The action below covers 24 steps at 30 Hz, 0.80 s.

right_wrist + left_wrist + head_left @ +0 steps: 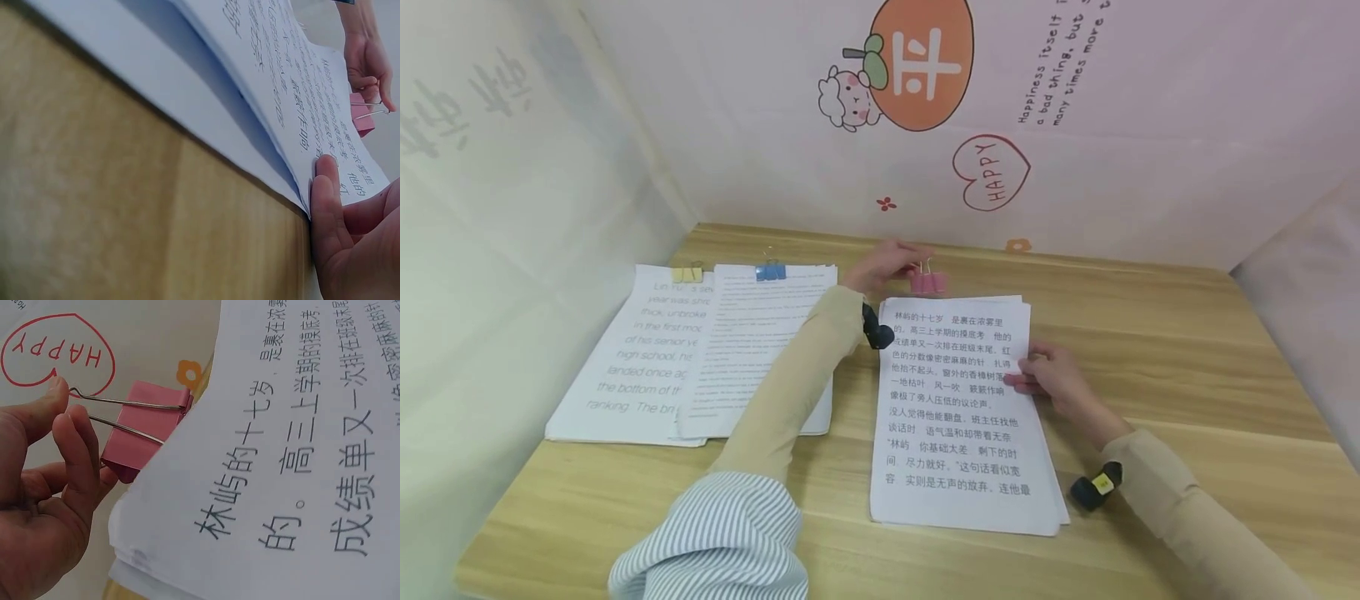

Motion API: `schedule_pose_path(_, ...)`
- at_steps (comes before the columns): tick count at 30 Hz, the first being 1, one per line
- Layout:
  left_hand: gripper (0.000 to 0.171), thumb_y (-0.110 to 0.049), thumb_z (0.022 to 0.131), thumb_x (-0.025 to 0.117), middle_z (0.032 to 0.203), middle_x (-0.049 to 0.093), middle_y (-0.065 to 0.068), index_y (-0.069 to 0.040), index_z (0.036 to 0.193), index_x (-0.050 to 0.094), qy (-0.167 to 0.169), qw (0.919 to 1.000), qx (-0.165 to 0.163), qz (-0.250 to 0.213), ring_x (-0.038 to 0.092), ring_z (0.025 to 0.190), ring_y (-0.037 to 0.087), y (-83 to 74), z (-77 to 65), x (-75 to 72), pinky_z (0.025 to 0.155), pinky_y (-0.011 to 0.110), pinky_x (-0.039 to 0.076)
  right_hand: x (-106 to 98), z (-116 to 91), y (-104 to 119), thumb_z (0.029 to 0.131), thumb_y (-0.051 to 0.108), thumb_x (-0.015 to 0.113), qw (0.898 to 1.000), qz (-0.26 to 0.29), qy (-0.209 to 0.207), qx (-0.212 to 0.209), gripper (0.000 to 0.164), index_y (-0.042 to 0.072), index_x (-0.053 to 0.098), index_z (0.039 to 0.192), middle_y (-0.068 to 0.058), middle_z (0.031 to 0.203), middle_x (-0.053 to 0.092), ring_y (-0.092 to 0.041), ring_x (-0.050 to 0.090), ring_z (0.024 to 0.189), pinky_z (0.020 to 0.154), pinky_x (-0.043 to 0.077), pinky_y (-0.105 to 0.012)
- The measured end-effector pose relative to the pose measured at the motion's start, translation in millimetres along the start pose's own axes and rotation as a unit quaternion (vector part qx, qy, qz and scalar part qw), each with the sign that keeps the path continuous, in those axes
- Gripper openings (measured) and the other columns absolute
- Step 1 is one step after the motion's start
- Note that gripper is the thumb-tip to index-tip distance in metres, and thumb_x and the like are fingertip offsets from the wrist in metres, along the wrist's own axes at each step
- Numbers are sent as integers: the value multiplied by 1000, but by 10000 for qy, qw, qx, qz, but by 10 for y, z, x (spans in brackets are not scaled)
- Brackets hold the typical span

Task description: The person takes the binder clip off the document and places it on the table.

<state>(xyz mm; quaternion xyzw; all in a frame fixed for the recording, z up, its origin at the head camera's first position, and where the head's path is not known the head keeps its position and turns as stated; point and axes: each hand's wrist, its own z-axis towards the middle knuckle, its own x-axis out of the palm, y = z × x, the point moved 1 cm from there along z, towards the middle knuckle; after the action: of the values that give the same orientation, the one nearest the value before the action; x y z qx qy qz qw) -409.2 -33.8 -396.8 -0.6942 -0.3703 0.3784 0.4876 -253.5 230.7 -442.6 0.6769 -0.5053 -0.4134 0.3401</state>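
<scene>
A pink binder clip (pixel 928 282) is held by its wire handles in my left hand (pixel 887 262), just beyond the top edge of a stack of printed paper (pixel 955 417). In the left wrist view, the thumb and fingers (pixel 69 431) are at the ends of the handles, and the clip body (pixel 140 425) overlaps the paper's corner. My right hand (pixel 1060 379) grips the stack's right edge about a third of the way down. The right wrist view shows its fingers (pixel 325 200) at that edge, with the sheets slightly fanned below.
To the left lie two more stacks: one with a yellow binder clip (pixel 688 274), partly covered by another with a blue binder clip (pixel 771 272). A printed white curtain (pixel 775 150) hangs along the back of the wooden table (pixel 1157 333).
</scene>
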Motion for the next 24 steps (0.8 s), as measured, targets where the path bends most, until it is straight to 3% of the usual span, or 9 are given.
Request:
schedule_pose_path(5, 43, -34, 91, 60, 81, 54, 2, -1, 117, 62, -53, 9983, -74, 575, 49, 73, 17, 39, 37, -103, 93, 38, 44, -8, -6, 15, 94, 3, 43, 9999, -31, -80, -70, 46, -7, 33, 137, 5, 75, 66, -5, 69, 68, 65, 57, -21)
schedule_pose_path(10, 45, -37, 88, 64, 101, 62, 6, -7, 121, 60, -193, 9952, -290, 910, 56, 84, 17, 105, 67, -149, 94, 35, 45, -2, 3, -13, 94, 3, 44, 10000, -19, -92, -33, 43, -8, 35, 134, 4, 75, 67, -5, 69, 67, 66, 58, -22)
schedule_pose_path(14, 43, -33, 88, 64, 115, 61, 12, -7, 122, 59, -374, 9934, -218, 1062, 58, 89, 20, 134, 77, -149, 89, 32, 49, -8, 8, -28, 94, 4, 44, 9999, -9, -120, 21, 44, -7, 34, 136, 5, 74, 67, -4, 69, 67, 65, 57, -20)
schedule_pose_path(19, 28, -27, 90, 62, 96, 63, 10, -6, 107, 65, -616, 9912, -63, 1167, 60, 78, 19, 139, 100, -153, 71, 24, 51, -11, 1, -27, 94, 5, 44, 9998, -35, -170, -2, 45, -7, 34, 137, 4, 77, 66, -4, 68, 67, 64, 57, -20)
schedule_pose_path(24, 27, -30, 91, 60, 83, 63, 8, -5, 99, 67, -727, 9883, -150, 1332, 61, 72, 19, 139, 120, -169, 73, 26, 51, -6, -11, -37, 94, 3, 44, 9998, -13, -180, -101, 40, -9, 38, 131, 2, 76, 67, -4, 68, 65, 63, 57, -20)
